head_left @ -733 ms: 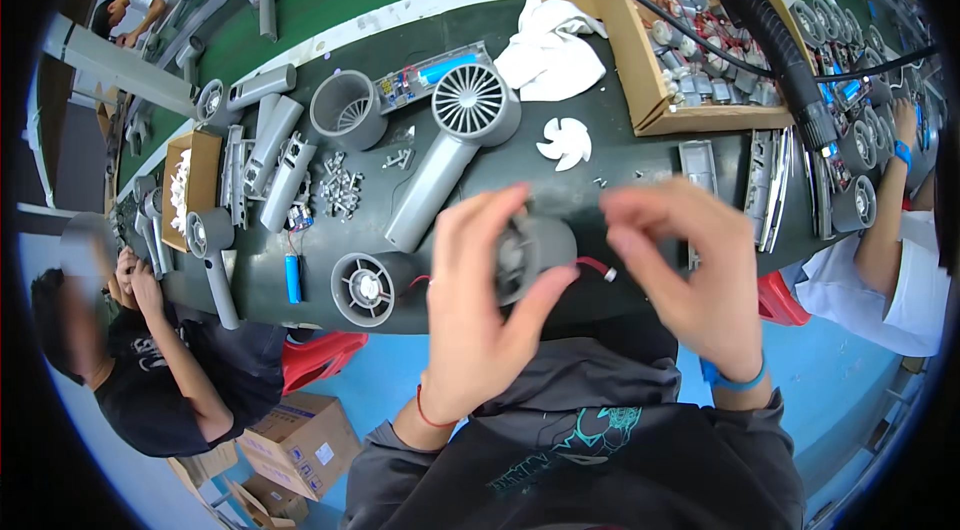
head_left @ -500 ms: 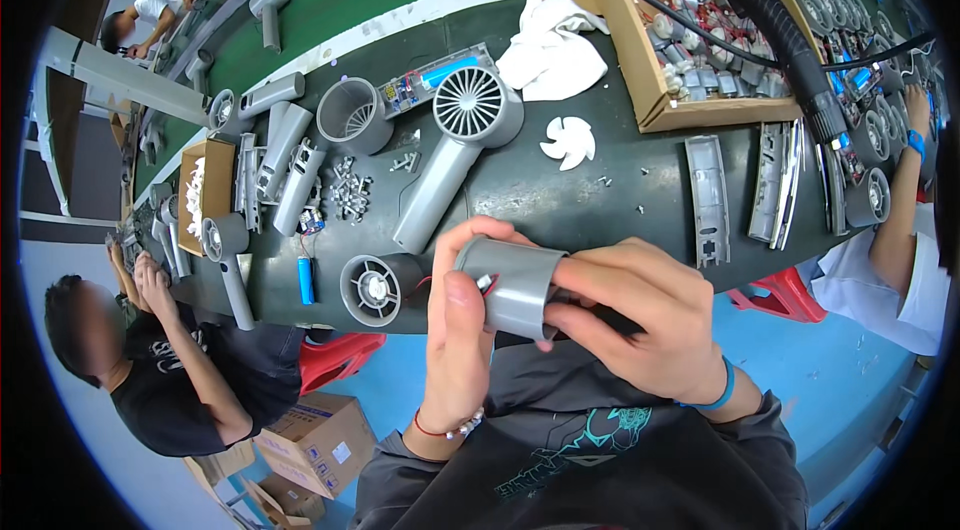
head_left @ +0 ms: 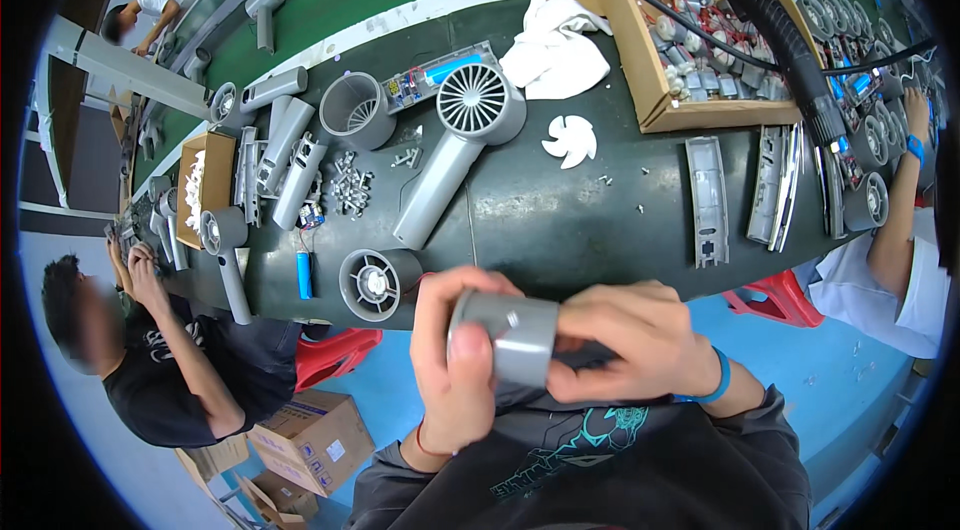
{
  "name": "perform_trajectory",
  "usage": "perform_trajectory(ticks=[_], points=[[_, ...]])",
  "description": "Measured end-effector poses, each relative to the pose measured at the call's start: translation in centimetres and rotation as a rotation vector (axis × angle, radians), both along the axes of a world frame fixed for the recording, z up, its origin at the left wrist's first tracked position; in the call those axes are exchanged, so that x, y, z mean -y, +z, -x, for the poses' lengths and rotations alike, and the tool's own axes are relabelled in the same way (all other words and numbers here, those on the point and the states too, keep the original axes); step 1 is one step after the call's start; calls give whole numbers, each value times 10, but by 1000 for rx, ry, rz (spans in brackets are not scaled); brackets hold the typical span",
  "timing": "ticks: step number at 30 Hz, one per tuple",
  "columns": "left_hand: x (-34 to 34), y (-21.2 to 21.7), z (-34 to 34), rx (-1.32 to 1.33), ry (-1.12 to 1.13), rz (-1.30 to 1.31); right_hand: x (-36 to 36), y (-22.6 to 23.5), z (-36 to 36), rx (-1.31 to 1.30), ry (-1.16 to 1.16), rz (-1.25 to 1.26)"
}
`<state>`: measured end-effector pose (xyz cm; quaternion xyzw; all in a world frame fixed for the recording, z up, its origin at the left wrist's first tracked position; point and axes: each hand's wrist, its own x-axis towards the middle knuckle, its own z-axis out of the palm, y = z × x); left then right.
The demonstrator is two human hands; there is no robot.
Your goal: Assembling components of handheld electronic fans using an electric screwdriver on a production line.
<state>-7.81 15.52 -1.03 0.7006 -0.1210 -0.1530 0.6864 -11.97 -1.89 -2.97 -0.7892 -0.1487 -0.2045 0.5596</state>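
Note:
My left hand [head_left: 455,365] is wrapped round a short grey cylindrical fan housing [head_left: 520,338], with the thumb across its near side. The housing lies on its side above my lap, just off the table's near edge. At its right end my right hand [head_left: 630,342] is closed, thumb and fingers bunched at the opening. Those fingertips, and anything between them, are hidden. Left of my hands, a similar grey ring housing [head_left: 378,286] with a spoked inside rests near the table edge. Beyond them lies a grey handheld fan [head_left: 462,145] with a round grille.
A white fan wheel [head_left: 570,142] and a white cloth [head_left: 555,50] lie farther back. A cardboard box [head_left: 720,115] of small motors stands at back right, under a hanging black power screwdriver [head_left: 775,30]. Screws [head_left: 350,185], a blue battery [head_left: 304,275] and grey shells [head_left: 708,200] surround the workspace. People sit on both sides.
Both hands and the housing have come down slightly toward me, and the housing has turned. The red wire and white connector seen on its side no longer show clearly.

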Motion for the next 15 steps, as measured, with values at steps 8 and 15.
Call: perform_trajectory(ticks=[8,15], points=[[-17,9,19,108,-70,188,0,20,8,236,55,45],[-56,27,-9,125,760,136,45,29,39,152,-119,111]])
